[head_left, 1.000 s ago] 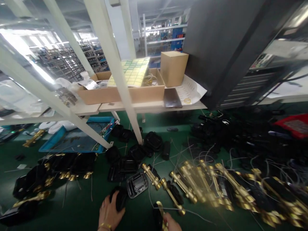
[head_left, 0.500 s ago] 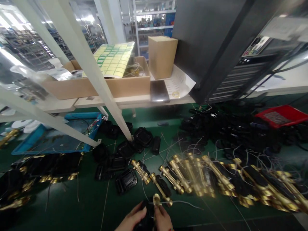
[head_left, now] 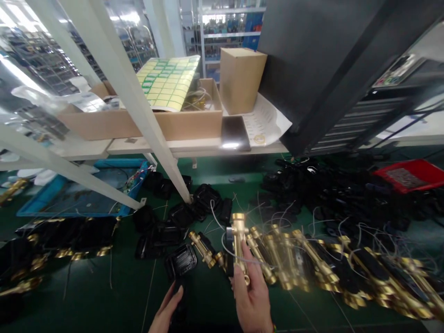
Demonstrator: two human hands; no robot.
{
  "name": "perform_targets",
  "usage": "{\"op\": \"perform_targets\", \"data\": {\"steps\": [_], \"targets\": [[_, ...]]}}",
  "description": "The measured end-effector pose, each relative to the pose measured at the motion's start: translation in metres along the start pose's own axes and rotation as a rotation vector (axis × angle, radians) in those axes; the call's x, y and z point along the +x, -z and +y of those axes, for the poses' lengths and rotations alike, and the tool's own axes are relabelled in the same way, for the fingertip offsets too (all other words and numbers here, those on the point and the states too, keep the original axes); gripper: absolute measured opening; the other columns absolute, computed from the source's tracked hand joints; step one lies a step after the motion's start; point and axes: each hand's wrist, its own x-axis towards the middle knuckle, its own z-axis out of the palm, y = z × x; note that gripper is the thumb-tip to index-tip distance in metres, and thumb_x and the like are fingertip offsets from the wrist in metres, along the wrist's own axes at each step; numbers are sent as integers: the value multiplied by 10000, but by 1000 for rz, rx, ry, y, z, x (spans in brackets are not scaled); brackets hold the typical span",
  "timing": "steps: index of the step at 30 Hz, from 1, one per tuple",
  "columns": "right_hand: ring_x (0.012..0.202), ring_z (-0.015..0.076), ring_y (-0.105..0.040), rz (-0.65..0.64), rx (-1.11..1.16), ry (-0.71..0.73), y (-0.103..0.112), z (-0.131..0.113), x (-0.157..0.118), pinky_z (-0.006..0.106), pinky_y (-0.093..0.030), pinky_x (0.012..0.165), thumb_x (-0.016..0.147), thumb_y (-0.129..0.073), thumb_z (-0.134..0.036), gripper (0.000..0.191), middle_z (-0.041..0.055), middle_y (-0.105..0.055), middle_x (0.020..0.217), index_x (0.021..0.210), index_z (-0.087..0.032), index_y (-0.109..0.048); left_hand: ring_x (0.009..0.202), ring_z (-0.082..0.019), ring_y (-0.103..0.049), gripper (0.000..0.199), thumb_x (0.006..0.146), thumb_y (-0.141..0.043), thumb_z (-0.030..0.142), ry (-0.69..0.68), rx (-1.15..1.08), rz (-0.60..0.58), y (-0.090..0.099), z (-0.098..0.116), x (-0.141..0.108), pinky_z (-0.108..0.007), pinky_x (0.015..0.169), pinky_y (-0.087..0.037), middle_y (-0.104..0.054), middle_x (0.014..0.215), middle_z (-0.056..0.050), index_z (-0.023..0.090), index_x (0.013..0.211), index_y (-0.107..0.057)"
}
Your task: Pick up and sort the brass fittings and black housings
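My right hand [head_left: 253, 291] is closed around a brass pipe fitting [head_left: 238, 236], which stands nearly upright with its round flanged end on top. A thin grey wire loops from this fitting across my fingers. My left hand [head_left: 167, 306], at the bottom edge, grips a black plastic housing [head_left: 180, 296]; much of that part blends into the dark surface. Just beyond the left hand lies a ribbed black cover [head_left: 182, 261]. More brass fittings [head_left: 314, 254] with wires lie in a row to the right of my right hand.
A blue tray [head_left: 79, 212] sits at left, near black units with brass ends [head_left: 93, 238]. Black parts [head_left: 333, 189] are heaped at right beside a red tray [head_left: 416, 173]. A slanted white post [head_left: 138, 111] crosses before the shelf with a cardboard box [head_left: 190, 125].
My hands have moved apart. The right one has raised the brass fitting up and to the right, while the left has shifted left with the black housing.
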Motion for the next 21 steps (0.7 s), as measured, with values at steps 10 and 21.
{"op": "perform_targets", "data": {"steps": [10,21], "targets": [[794,206,-627,-341,-792,229,-2,66,-28,367,-577,722,898,-367,-111,543,122,-537,1030,1430,-184,-446,1468,-239,-182,955,666,-656,717,-231,197,-151,15,-27,4,-359,1237,-121,-323,1525,-2,176,1426,-454],[795,211,-563,191,-779,617,53,-5,88,311,-490,584,960,-420,-271,452,93,-545,1021,1397,-159,-447,1313,-410,-428,962,609,-743,640,-169,-697,-570,-41,141,-103,-526,1037,-416,-536,1376,-115,207,1418,-455]]}}
